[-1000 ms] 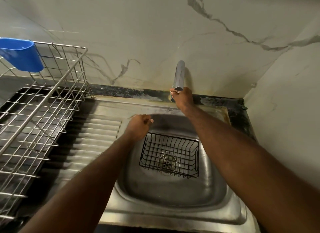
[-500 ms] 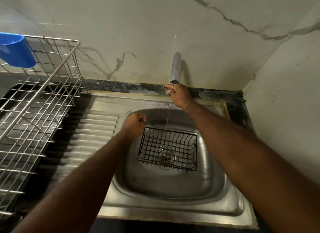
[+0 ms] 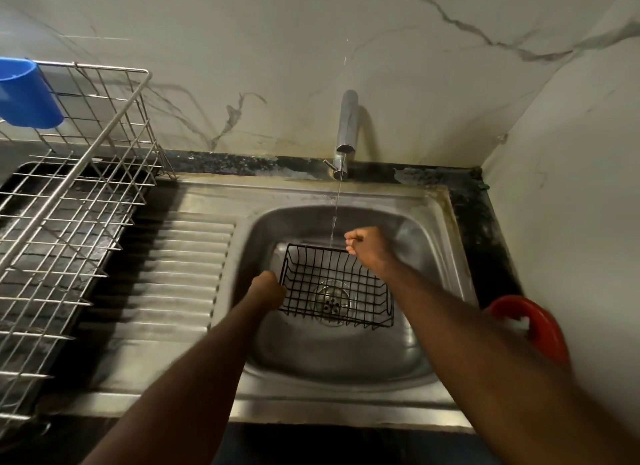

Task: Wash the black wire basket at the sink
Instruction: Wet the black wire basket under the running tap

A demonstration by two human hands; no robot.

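Note:
The black wire basket (image 3: 341, 291) sits upright in the steel sink (image 3: 322, 364), over the drain. My left hand (image 3: 267, 290) is closed on the basket's left rim. My right hand (image 3: 367, 248) has its fingers curled at the basket's far right corner, which it hides. The chrome tap (image 3: 346, 125) stands at the back wall. A thin stream of water (image 3: 337, 201) falls from it to the basket's far edge, just left of my right hand.
A ribbed steel drainboard (image 3: 173, 277) lies left of the bowl. A metal dish rack (image 3: 69, 205) stands further left, with a blue cup (image 3: 27, 94) hung on it. A red plastic object (image 3: 535, 326) sits by the right wall, behind my right forearm.
My right hand left the tap handle and dropped to the basket's far right corner. The water, started half a second ago, still runs. My left hand slid down along the basket's left rim.

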